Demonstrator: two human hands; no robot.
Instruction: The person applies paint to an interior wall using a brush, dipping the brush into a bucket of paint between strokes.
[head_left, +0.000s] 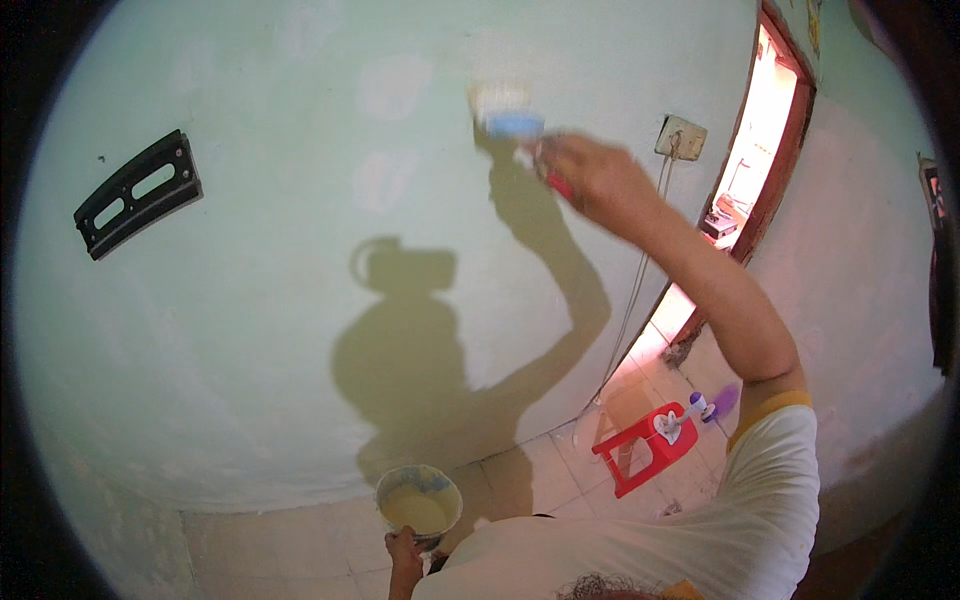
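Right grip [592, 178] clenched around red-handled, blue-banded flat paintbrush [515, 124], 12 o'clock, at pale-green wall [230, 340]. Left grip [404, 547] holding round, paint-smeared pale bucket [439, 480] of cream liquid [415, 508], between 6 and 7 o'clock. Risk: tilted bucket could spill; overloaded bristles [500, 97] may drip.

Texts, labels, numbers, signs: you can read none | upper centre: brush [515, 124], nothing legible to you | lower centre: bucket [430, 480], same | upper right: wall plate [681, 138], same | upper left: black bracket [138, 195], same
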